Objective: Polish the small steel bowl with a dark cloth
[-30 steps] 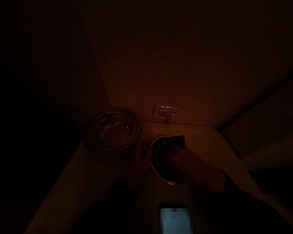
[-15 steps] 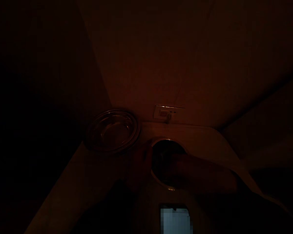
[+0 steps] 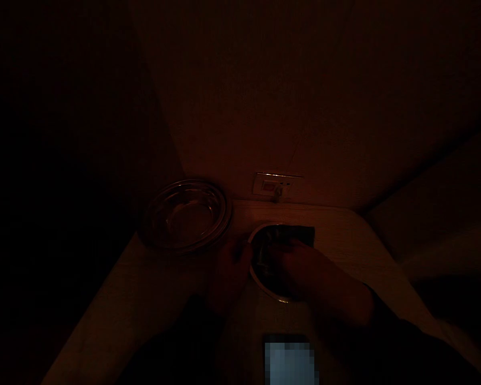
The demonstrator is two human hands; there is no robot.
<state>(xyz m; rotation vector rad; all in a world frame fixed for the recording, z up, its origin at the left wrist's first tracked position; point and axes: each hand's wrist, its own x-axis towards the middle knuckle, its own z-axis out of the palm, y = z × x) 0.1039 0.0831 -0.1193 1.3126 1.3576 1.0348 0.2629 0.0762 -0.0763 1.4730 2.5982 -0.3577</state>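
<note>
The scene is very dark. A round metal bowl point(image 3: 260, 280) stands on the table, its rim catching a faint light. My left hand point(image 3: 230, 270) grips the left side of that rim, thumb and fingers closed on it. Over the bowl, my right hand point(image 3: 304, 262) presses a dark cloth point(image 3: 302, 233) down inside; one straight-edged flap of it sticks out past the far right rim. The right fingertips are lost in the dark, and so is most of the bowl's inside.
Left of the bowl, a wide shiny dish or stacked dishes point(image 3: 188, 246) rest near the wall. A wall socket plate point(image 3: 268, 185) with a plug sits behind. At the near edge lies a phone point(image 3: 291, 363) with a lit, blurred screen. The pale table point(image 3: 116, 299) has angled sides.
My right hand has drawn up and slightly back, and a flap of the dark cloth now shows over the far right rim. My left hand keeps its hold.
</note>
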